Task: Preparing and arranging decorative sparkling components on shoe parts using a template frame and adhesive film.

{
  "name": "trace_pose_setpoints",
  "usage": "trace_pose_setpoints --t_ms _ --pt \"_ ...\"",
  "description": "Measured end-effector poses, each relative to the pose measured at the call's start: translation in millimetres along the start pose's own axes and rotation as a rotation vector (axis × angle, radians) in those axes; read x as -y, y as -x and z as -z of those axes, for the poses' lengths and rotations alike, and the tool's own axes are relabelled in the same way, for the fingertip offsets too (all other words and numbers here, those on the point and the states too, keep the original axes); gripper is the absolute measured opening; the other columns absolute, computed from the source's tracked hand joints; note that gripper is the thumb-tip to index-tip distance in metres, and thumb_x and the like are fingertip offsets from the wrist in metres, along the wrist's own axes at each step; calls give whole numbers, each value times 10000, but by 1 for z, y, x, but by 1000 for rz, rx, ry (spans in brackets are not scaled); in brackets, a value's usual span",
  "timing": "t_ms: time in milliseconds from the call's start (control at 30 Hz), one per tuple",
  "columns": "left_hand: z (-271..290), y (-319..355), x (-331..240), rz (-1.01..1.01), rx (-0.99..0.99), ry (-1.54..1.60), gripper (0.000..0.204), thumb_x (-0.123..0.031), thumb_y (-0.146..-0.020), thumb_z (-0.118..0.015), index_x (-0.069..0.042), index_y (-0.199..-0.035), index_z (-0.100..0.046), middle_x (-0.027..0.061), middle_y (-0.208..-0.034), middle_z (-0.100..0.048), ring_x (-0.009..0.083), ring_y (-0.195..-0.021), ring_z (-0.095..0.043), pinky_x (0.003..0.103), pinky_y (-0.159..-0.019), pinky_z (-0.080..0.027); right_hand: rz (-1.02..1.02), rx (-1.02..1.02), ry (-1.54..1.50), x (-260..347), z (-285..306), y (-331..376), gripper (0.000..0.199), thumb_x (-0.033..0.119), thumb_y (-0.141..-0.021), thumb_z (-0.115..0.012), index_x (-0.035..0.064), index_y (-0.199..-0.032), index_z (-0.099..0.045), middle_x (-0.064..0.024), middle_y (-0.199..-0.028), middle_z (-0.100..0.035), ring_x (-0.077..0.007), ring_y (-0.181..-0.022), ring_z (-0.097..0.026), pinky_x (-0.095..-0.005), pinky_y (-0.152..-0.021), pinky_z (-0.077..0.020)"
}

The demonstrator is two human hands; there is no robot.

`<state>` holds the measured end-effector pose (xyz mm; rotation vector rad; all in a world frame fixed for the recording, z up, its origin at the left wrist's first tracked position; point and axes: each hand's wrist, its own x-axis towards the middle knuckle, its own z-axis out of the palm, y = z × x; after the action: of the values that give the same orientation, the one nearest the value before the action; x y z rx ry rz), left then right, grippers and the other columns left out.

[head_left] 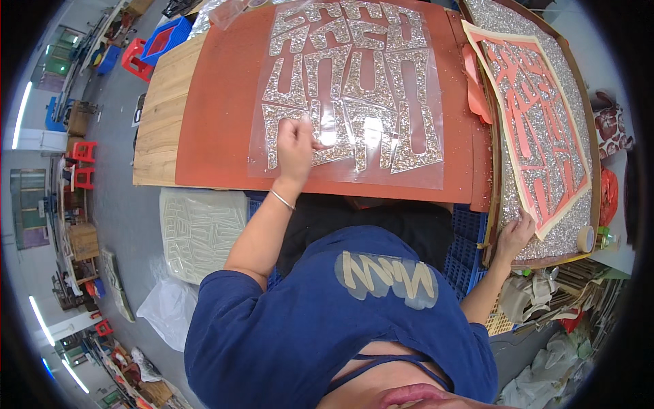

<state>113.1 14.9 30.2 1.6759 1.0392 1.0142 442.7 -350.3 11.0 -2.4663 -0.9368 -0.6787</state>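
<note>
My left hand (pixel 296 151) is closed, its fingers curled over the lower left part of a clear plastic sheet (pixel 436 178). Whether anything small is in those fingers cannot be seen. Glittery silver cut-out shapes (pixel 332 75), many like arches, lie in rows on the sheet. To the right, my right hand (pixel 516 237) grips the near left edge of a stencil sheet (pixel 581 160) with a cream border and coral-coloured areas. Glitter shows through the stencil's openings. It lies over a shallow tray (pixel 545 262) filled with silver glitter bits (pixel 516 198).
A red-brown board (pixel 218 116) lies on a wooden tabletop (pixel 160 129). A roll of tape (pixel 585 239) sits at the tray's near right corner. Blue plastic crates (pixel 466 238) stand under the table. At lower left are a patterned pale sheet (pixel 204 228) and a white plastic bag (pixel 170 313).
</note>
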Motion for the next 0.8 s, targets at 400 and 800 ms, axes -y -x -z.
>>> trace_pose_setpoints --t_ms 400,800 --pt "60 -197 -2 326 -209 784 1105 -604 -814 -581 -118 -1444 186 264 -1460 -105 469 -1311 -268 591 -1031 -332 -212 301 -1220 161 -60 -52 202 28 -925 -510 -34 -1099 -591 -62 -1000 -609 -123 -899 -580 -260 -815 -472" --pt "93 -194 -33 86 223 1253 719 -336 -880 -561 152 -1303 -245 295 -1272 -388 485 -1202 -398 634 -1016 -336 -568 761 -1967 270 -55 -143 602 340 -950 -511 -71 -1340 -305 -218 -1227 -454 -252 -932 -601 -377 -763 -540"
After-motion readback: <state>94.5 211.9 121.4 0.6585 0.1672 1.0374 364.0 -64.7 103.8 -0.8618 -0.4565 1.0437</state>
